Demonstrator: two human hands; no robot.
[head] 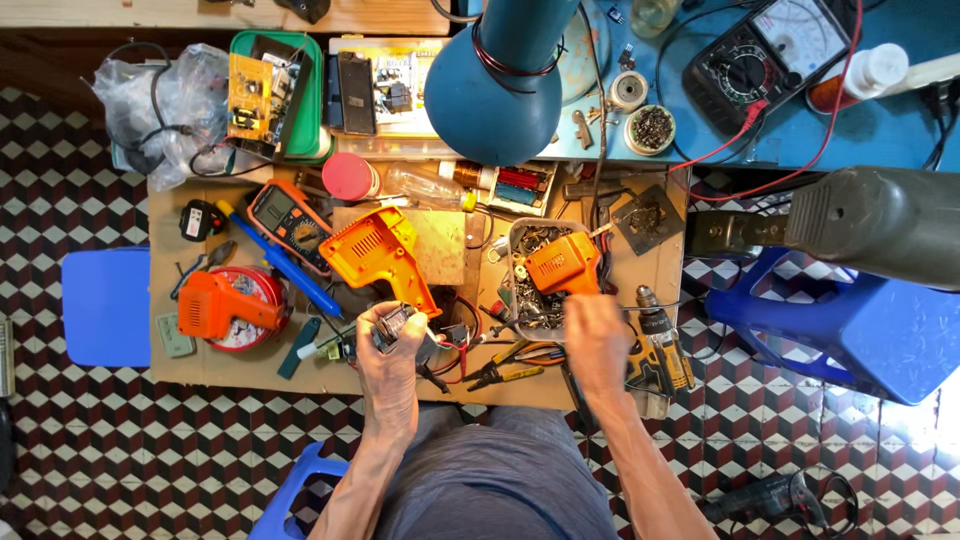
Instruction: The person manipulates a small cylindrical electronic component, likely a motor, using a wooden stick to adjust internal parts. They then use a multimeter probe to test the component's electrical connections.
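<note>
Two bare hands work over a crowded cardboard-covered tabletop (420, 385), seen from my remote feed. Far left, an orange tool body (215, 305) lies on a red reel (250, 310), beside a blue-handled screwdriver (285, 265) and a digital multimeter (290, 215). An empty orange casing half (385, 255) rests just above the left hand (390, 350), whose grip is closed around a small motor assembly (395, 325) held just above the tabletop, red and black leads trailing from it to the right. Yellow-handled pliers (510, 372) lie between the wrists. The right hand (595, 335) reaches to the other orange casing half (563, 262), which sits in a grey parts tray (520, 232); its fingers are curled at the casing's lower edge, but I cannot tell whether they have closed on it.

Risks, as I judge them: the trailing leads could snag on the pliers or loose parts and pull free if the motor is lifted or turned sharply. Lifting the casing carelessly could tip the tray and scatter small screws into the clutter. The cordless drill (660, 345) sits at the tabletop's right edge, just beside the right forearm, and a nudge could send it to the tiled floor (820, 440). The blue lamp shade (495, 85) overhead hides part of the bench behind.
</note>
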